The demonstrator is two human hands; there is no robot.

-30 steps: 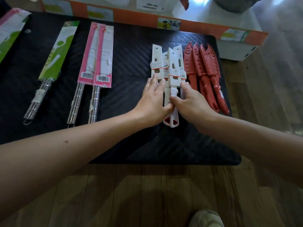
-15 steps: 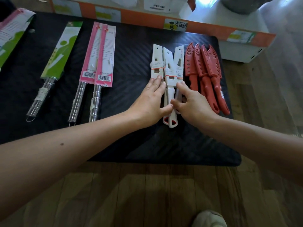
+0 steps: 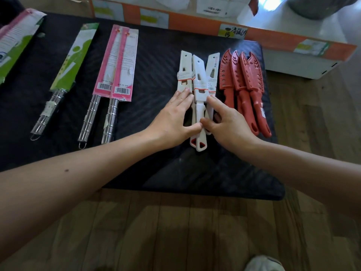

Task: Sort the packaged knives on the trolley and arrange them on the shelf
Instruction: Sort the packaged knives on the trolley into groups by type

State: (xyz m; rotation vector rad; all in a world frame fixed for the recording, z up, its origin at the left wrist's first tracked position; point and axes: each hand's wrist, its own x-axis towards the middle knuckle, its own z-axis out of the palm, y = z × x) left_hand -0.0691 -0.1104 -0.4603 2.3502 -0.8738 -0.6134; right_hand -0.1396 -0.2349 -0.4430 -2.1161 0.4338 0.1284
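White knives (image 3: 198, 79) lie just left of the red knives (image 3: 242, 75). Left hand (image 3: 172, 118) presses flat on them; right hand (image 3: 228, 124) apparently pinches the middle handle. Likely light, rigid, slick-sheathed: grasp at the handles.

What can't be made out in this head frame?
Head view only:
- white knives: handles partly hidden under the left hand and right hand; stack count unclear.
- Right hand's hold: its own fingers hide whether it pinches a handle.
- far-left package: cut off by the left edge.
- pink packages: print too small to read.
- shoe: cut off by the bottom edge.
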